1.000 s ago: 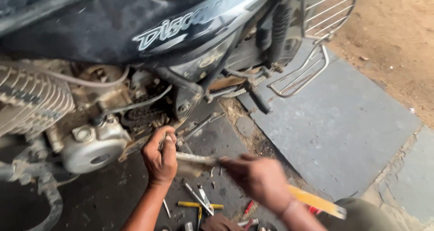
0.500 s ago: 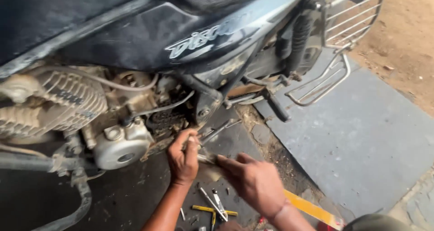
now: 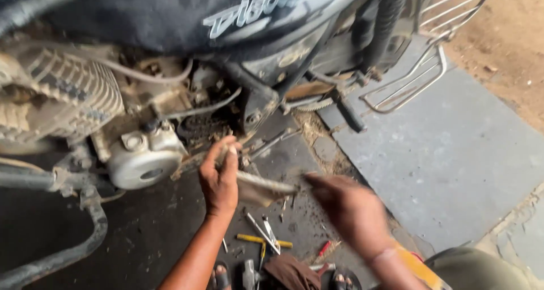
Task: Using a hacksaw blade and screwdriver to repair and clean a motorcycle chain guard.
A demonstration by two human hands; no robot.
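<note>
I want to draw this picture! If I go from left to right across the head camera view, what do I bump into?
Ribbed engine fins → round silver engine cover → left hand holding a dirty flat part → blurry right hand → chrome wire guard → grey stone slab → sandy ground.
</note>
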